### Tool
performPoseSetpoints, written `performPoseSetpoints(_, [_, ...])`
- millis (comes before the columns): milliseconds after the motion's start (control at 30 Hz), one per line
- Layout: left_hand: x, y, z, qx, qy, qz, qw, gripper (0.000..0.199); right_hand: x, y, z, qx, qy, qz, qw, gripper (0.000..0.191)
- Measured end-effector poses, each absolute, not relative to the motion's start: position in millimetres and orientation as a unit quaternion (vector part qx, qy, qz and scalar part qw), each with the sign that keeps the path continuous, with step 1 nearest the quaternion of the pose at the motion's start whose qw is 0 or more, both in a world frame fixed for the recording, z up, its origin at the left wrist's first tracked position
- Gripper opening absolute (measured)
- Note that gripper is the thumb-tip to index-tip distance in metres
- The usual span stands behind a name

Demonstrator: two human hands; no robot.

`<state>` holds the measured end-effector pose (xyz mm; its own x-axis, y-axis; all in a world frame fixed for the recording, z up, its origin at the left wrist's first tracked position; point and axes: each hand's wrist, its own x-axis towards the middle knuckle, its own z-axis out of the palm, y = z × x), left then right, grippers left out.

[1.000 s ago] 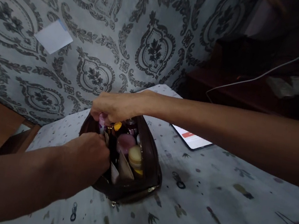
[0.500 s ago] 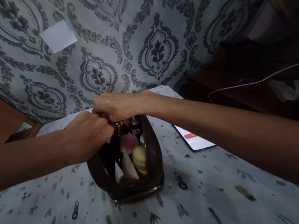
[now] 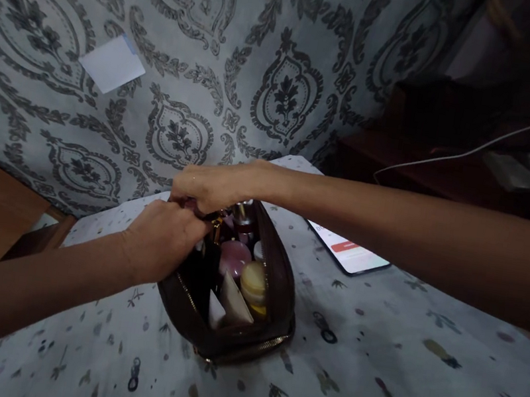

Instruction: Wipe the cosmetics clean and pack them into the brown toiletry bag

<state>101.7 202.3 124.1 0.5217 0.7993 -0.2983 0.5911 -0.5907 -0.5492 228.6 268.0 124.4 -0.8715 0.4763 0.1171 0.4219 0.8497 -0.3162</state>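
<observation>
A dark brown zippered bag (image 3: 282, 282) lies unzipped on the patterned white cloth. Inside it show a pink round item (image 3: 234, 259), a yellow round container (image 3: 254, 282), pale flat pieces (image 3: 234, 301) and a shiny-capped bottle (image 3: 244, 214). My left hand (image 3: 166, 236) is closed at the bag's left far edge, its fingertips hidden. Just beyond and touching it, my right hand (image 3: 211, 187) is curled over the far end of the bag. What its fingers hold is hidden.
A lit phone or tablet (image 3: 356, 256) lies right of the bag, partly under my right forearm. White paper (image 3: 112, 64) is on the patterned wall behind. A white cable (image 3: 484, 147) crosses dark furniture at right.
The view has shifted slightly, so everything sits a little differently in the frame. More of the shiny-capped bottle shows below my right hand. Both hands stay closed at the bag's far end.
</observation>
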Motion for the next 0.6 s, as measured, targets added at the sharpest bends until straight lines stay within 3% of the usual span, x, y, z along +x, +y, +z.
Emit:
performPoseSetpoints(367, [95,204,136,-0.850,-0.424,0.284,0.128,0.028,216,284,131,-0.188,-0.961,0.189,0.071,0.029])
performPoseSetpoints(600, [64,200,153,-0.892,-0.452,-0.017,-0.009,0.028,215,294,120,-0.175,-0.956,0.230,0.058,0.017])
